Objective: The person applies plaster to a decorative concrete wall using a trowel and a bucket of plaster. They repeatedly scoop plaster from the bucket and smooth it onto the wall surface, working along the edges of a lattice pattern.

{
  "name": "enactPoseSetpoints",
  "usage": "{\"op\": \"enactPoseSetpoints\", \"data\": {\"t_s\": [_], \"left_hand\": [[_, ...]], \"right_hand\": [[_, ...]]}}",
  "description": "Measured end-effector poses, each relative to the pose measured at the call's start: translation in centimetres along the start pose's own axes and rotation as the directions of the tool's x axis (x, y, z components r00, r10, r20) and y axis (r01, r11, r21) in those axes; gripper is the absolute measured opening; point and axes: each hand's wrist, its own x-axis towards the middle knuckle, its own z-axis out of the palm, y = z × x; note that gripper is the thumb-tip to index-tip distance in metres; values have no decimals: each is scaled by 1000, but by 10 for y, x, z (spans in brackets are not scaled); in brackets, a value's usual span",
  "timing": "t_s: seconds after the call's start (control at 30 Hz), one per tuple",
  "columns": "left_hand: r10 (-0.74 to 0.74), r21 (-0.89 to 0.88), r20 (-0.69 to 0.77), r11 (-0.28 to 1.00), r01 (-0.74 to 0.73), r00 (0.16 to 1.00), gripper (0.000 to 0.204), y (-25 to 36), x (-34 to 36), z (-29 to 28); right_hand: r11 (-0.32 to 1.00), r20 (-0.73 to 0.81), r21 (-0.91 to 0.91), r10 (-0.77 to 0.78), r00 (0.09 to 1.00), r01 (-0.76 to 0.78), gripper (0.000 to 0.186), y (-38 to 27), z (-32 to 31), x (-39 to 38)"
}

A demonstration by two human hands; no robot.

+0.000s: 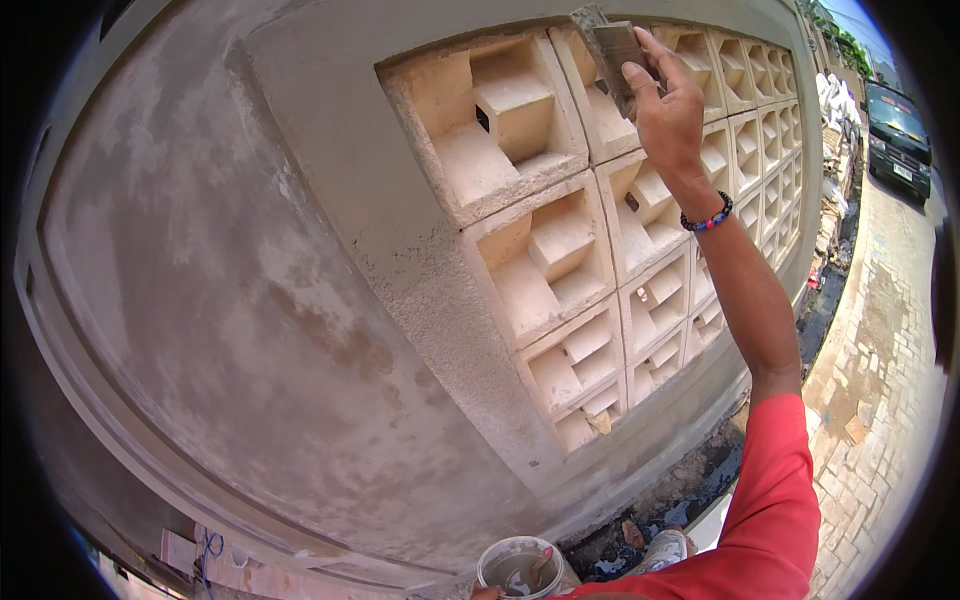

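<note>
My right hand (pixel 668 115), with a beaded bracelet, grips a grey, mortar-smeared rectangular hand tool (pixel 614 52) raised against the upper edge of a panel of pale hollow breeze blocks (pixel 600 175), set in a grey plastered wall (pixel 250 330). At the bottom, my left hand (pixel 486 592) holds the rim of a white bucket (pixel 490 556) of grey watery mix; it is mostly cut off by the frame. A tool with a red handle (pixel 543 557) stands in the bucket.
Below the wall runs a dark wet gutter (pixel 610 550), with my shoe (pixel 662 550) beside it. A paved lane (pixel 850 470) stretches along the right, with pale sacks (pixel 835 105) and a parked dark vehicle (pixel 895 135) farther up.
</note>
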Motion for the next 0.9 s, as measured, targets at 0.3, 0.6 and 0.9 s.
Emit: {"op": "enactPoseSetpoints", "data": {"t_s": [0.3, 0.6, 0.9], "left_hand": [[22, 22, -7, 1000, -22, 1000, 58, 17, -28, 55], [40, 45, 3, 998, -40, 999, 58, 19, -29, 78], [69, 37, 25, 997, -70, 997, 57, 32, -23, 78]], "right_hand": [[897, -159, -424, 63, 985, -126, 43, 123, -6, 166], [940, 242, 40, -339, 909, 340, 35, -19, 111, 24], [893, -179, -443, 1, 984, -82, 41, 99, 1, 167]]}}
